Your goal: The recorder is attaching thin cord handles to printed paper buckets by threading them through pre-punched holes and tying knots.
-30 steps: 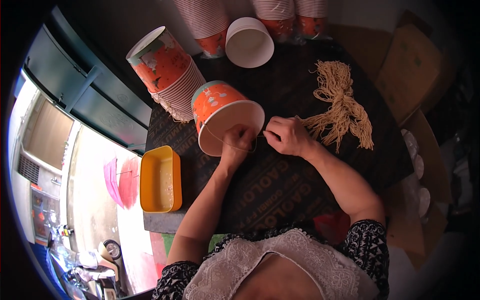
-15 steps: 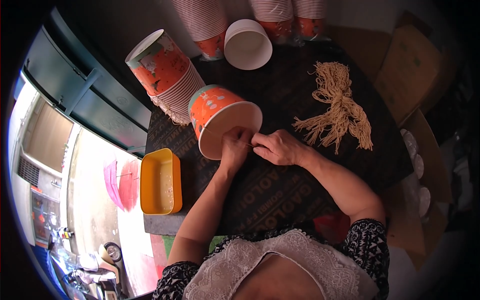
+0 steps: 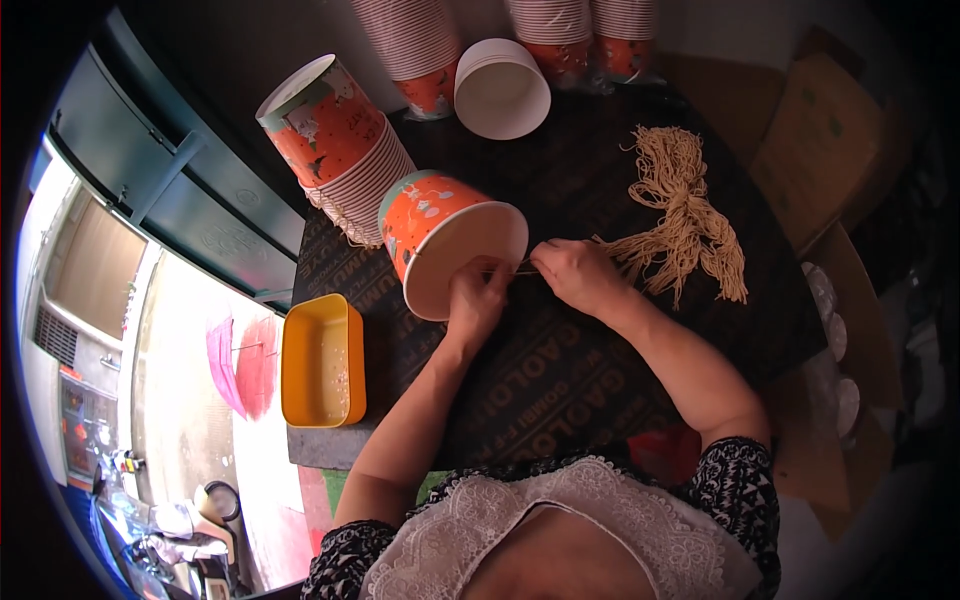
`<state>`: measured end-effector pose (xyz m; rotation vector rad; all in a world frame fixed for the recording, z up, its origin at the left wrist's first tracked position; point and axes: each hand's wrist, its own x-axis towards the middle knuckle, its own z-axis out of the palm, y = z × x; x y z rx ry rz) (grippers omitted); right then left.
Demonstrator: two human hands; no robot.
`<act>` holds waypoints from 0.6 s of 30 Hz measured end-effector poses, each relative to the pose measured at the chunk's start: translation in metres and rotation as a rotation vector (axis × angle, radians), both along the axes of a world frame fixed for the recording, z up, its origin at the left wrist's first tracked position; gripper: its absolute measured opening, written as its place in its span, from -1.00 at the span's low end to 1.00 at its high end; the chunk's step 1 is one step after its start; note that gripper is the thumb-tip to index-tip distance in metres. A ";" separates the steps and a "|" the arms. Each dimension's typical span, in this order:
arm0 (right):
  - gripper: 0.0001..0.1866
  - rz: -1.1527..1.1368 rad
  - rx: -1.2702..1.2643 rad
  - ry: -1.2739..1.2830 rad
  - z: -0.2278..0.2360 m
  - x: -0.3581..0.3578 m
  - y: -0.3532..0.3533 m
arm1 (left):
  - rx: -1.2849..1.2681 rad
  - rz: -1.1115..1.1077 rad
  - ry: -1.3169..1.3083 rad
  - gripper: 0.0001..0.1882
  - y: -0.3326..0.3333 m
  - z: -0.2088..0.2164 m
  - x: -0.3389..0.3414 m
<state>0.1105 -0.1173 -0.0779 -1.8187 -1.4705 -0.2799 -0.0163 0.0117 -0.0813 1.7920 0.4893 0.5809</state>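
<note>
An orange and green paper bucket (image 3: 432, 222) with a white inside lies tilted on the table, its mouth facing me. At the lower right of that mouth is my left hand (image 3: 476, 308), its fingers closed just inside the rim on a thin string. Just right of the rim, my right hand (image 3: 578, 274) pinches the same beige string (image 3: 524, 268), a short length of which spans the gap between both hands. The fingertips of my left hand are partly hidden. A knotted bundle of beige strings (image 3: 690, 215) lies on the table beyond my right hand.
An upside-down stack of matching buckets (image 3: 335, 140), with strings hanging at its side, stands at the left. Behind are an open white bucket (image 3: 503, 90) and wrapped stacks (image 3: 410, 50). A yellow tub (image 3: 322, 365) sits at the table's left edge; cardboard (image 3: 815, 140) stands right.
My right hand has moved away to the right and slightly farther from me, drawing the string out between the hands. My left hand has turned a little at the rim; the bucket has barely shifted.
</note>
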 end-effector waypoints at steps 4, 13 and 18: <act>-0.88 0.009 -0.108 -0.029 0.011 -0.008 -0.003 | 0.016 0.004 0.015 -0.78 0.002 -0.001 -0.002; -0.90 0.014 -0.197 -0.135 0.006 -0.008 -0.003 | 0.023 -0.006 0.034 -0.79 0.003 0.001 -0.003; -0.92 -0.016 -0.186 -0.071 -0.005 -0.009 0.005 | 0.006 -0.011 0.022 -0.80 0.005 -0.002 -0.001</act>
